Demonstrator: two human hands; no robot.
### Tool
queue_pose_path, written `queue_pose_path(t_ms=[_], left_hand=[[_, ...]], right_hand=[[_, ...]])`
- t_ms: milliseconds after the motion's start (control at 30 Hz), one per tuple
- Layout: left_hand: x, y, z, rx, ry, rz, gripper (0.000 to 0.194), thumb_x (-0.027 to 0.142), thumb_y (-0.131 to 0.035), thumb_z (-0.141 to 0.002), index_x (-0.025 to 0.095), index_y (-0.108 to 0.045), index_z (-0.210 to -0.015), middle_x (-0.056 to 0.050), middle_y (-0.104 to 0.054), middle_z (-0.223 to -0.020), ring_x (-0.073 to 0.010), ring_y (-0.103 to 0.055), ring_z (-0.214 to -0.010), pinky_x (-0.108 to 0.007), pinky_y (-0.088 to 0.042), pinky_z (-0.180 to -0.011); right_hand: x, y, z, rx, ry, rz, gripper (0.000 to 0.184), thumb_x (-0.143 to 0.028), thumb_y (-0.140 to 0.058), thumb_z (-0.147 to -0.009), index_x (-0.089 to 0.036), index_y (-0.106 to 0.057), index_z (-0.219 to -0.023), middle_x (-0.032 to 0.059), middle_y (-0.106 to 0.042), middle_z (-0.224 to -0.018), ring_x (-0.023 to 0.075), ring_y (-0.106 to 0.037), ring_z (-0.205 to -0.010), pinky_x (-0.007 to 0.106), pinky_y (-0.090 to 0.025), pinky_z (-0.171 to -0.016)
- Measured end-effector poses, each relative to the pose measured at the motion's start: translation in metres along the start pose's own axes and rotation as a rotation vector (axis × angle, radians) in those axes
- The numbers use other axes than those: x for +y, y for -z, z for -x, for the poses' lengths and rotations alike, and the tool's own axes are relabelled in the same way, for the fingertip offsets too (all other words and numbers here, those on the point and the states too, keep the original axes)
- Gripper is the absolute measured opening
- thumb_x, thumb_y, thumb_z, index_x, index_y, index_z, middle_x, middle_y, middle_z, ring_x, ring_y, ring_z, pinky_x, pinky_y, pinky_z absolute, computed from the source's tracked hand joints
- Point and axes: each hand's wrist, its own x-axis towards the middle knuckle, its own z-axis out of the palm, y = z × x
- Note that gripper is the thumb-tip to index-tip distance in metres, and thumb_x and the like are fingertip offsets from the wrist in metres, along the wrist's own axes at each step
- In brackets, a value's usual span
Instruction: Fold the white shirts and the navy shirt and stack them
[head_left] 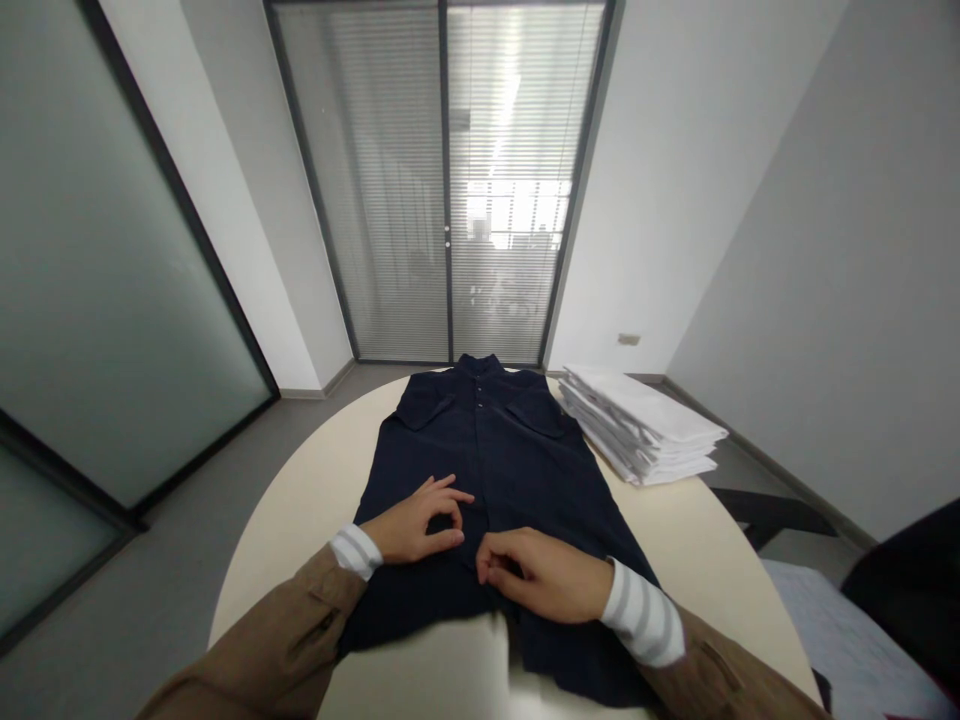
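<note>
A dark navy shirt [487, 450] lies flat on a round cream table [300, 500], collar at the far end and two chest pockets showing. Both hands rest on its button strip near the lower part. My left hand [420, 522] pinches the fabric between thumb and forefinger, the other fingers spread. My right hand [536, 570] is curled, its fingertips gripping the placket just right of the left hand. Brown sleeves with striped grey and white cuffs cover both wrists.
A stack of folded white garments [645, 425] sits on the table's far right edge. Beyond the table are a glass door with blinds [450, 180], grey floor, a dark chair [772, 515] and dark cloth [911, 590] at the right.
</note>
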Motion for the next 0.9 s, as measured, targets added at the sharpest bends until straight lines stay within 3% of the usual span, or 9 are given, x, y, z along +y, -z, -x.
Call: queue_pose_path(t_ms=[133,333,433,500,567,633,700,767,900], left_hand=[[-0.001,0.000,0.000,-0.002,0.007,0.013,0.020,0.041,-0.058,-0.093,0.023,-0.066,-0.096,-0.006,-0.051,-0.148,-0.0323,-0.022,-0.150,-0.059,-0.009,-0.120],[-0.002,-0.002,-0.001,-0.006,0.009,0.020,0.022,0.042,-0.059,-0.092,0.023,-0.069,-0.094,-0.004,-0.050,-0.150,-0.0325,-0.020,-0.150,-0.058,-0.007,-0.121],[-0.003,0.006,0.001,-0.042,0.000,0.110,0.029,0.048,-0.057,-0.093,0.023,-0.073,-0.090,-0.004,-0.052,-0.148,-0.0324,-0.021,-0.150,-0.055,-0.009,-0.121],[-0.007,0.018,0.006,-0.050,-0.017,0.258,0.037,0.051,-0.052,-0.095,0.023,-0.075,-0.090,-0.005,-0.058,-0.142,-0.0307,-0.034,-0.145,-0.049,-0.021,-0.120],[-0.018,0.032,0.012,0.029,-0.009,0.397,0.043,0.053,-0.047,-0.096,0.022,-0.076,-0.092,-0.006,-0.063,-0.136,-0.0283,-0.052,-0.132,-0.043,-0.036,-0.114],[-0.035,0.044,0.019,0.230,0.067,0.433,0.043,0.055,-0.049,-0.094,0.021,-0.076,-0.093,-0.007,-0.067,-0.130,-0.0277,-0.060,-0.123,-0.041,-0.042,-0.109],[-0.056,0.049,0.024,0.475,0.202,0.356,0.045,0.058,-0.053,-0.090,0.021,-0.075,-0.104,-0.009,-0.068,-0.128,-0.0281,-0.059,-0.123,-0.043,-0.040,-0.112],[-0.076,0.047,0.025,0.621,0.288,0.211,0.054,0.061,-0.056,-0.086,0.020,-0.071,-0.117,-0.010,-0.063,-0.136,-0.0289,-0.055,-0.129,-0.044,-0.035,-0.116],[-0.098,0.032,0.021,0.539,0.375,-0.064,0.060,0.061,-0.055,-0.085,0.022,-0.065,-0.130,-0.013,-0.050,-0.149,-0.0328,-0.042,-0.140,-0.051,-0.027,-0.118]], right_hand=[[-0.011,-0.009,0.005,-0.077,-0.104,0.189,0.066,-0.042,-0.083,-0.057,-0.020,-0.051,-0.111,0.0013,-0.061,-0.091,0.0186,-0.056,-0.075,0.028,-0.041,-0.068],[-0.036,-0.015,0.013,-0.064,-0.080,0.335,0.054,-0.016,-0.063,-0.063,-0.018,-0.054,-0.116,0.0099,-0.063,-0.102,0.0247,-0.061,-0.091,0.031,-0.044,-0.078],[-0.039,-0.014,0.016,-0.171,-0.070,0.305,0.064,-0.015,-0.065,-0.062,-0.019,-0.052,-0.125,0.0078,-0.068,-0.100,0.0231,-0.065,-0.083,0.028,-0.043,-0.069],[-0.036,-0.012,0.018,-0.278,-0.028,0.265,0.065,-0.016,-0.067,-0.062,-0.022,-0.054,-0.125,0.0025,-0.070,-0.093,0.0208,-0.066,-0.077,0.026,-0.042,-0.065],[-0.033,-0.011,0.018,-0.405,0.007,0.172,0.061,-0.017,-0.070,-0.062,-0.025,-0.058,-0.122,-0.0033,-0.070,-0.085,0.0170,-0.065,-0.073,0.023,-0.042,-0.064],[-0.030,-0.009,0.018,-0.508,0.029,0.058,0.056,-0.021,-0.072,-0.066,-0.025,-0.061,-0.120,-0.0063,-0.069,-0.081,0.0138,-0.065,-0.071,0.021,-0.044,-0.067],[-0.029,-0.009,0.018,-0.486,0.057,0.041,0.055,-0.026,-0.075,-0.066,-0.025,-0.062,-0.119,-0.0047,-0.069,-0.087,0.0145,-0.065,-0.077,0.021,-0.045,-0.072],[-0.029,-0.013,0.017,-0.363,0.070,0.147,0.061,-0.032,-0.079,-0.061,-0.023,-0.061,-0.119,0.0004,-0.068,-0.099,0.0193,-0.064,-0.086,0.026,-0.046,-0.077],[-0.029,-0.029,0.016,-0.213,0.025,0.382,0.061,-0.039,-0.082,-0.057,-0.020,-0.061,-0.111,0.0088,-0.064,-0.108,0.0271,-0.059,-0.093,0.034,-0.045,-0.077]])
